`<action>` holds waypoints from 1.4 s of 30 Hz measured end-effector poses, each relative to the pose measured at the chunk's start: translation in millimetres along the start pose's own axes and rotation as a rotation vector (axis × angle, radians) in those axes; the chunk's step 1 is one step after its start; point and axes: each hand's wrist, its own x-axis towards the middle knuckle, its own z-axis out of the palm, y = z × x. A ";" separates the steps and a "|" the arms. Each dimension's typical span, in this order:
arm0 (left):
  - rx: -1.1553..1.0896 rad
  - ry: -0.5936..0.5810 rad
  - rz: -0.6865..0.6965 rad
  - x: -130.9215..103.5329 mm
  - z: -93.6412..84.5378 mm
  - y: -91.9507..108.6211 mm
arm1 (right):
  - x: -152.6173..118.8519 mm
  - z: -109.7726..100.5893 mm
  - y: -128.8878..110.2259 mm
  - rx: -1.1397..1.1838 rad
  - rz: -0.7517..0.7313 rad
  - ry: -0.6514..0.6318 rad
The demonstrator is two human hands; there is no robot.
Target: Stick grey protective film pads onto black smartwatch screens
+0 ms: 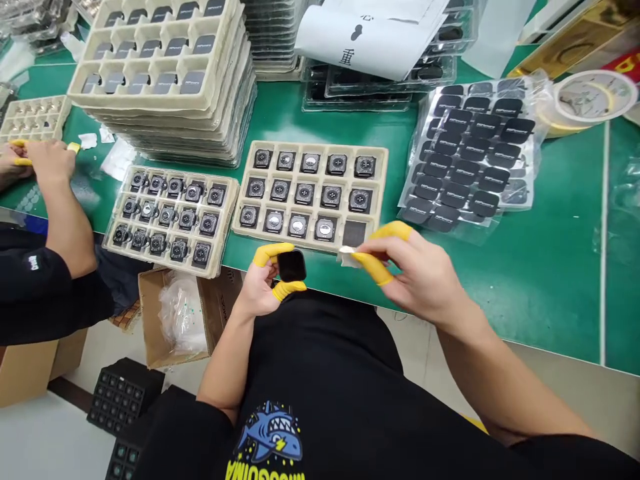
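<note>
My left hand (265,280), with yellow finger covers, grips a black square watch body (292,265) by its edges, dark screen up. My right hand (400,263), also in yellow finger covers, pinches a small white cloth or tissue (350,256) just below the front right corner of a cream tray (313,145). Watch bodies lie back side up in that tray; its front right compartment (354,233) holds no watch, only a dark square surface. A second cream tray (226,233) of watch bodies stands to its left.
Tall tray stack (235,100) behind; clear trays (360,103) under a printed sheet (370,33). Sheets of black stickers (465,153) and tape rolls (595,97) lie right. Another person's hands (45,160) work at far left. An open cardboard box (150,320) stands below the table edge.
</note>
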 end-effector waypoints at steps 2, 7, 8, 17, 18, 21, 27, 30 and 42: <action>-0.025 -0.048 0.040 3.8 1.2 1.6 | 0.7 -8.0 -9.9 0.041 -0.044 -0.016; -0.062 -0.221 0.048 11.4 9.7 9.9 | 18.1 0.8 -39.9 0.082 -0.243 -0.105; -0.062 -0.258 0.036 11.3 11.1 10.8 | 21.8 6.9 -42.6 0.080 -0.268 -0.109; -0.007 -0.096 -0.138 -1.2 9.0 -4.5 | 9.3 34.2 -13.9 -0.190 -0.046 -0.005; -0.002 -0.080 -0.128 -1.6 6.8 -4.1 | 5.2 30.1 -11.1 -0.168 -0.002 0.002; -0.001 -0.076 -0.051 1.4 2.2 0.0 | -1.1 16.9 -12.7 -0.009 0.059 0.066; 0.006 -0.159 0.056 11.7 3.0 6.0 | 6.0 10.0 -29.8 0.030 -0.078 0.035; 0.012 -0.181 0.048 11.4 2.0 9.0 | 9.6 9.9 -31.4 0.048 -0.153 -0.038; -0.041 -0.099 -0.096 1.6 8.0 6.0 | 15.5 22.4 -20.0 -0.157 -0.044 -0.042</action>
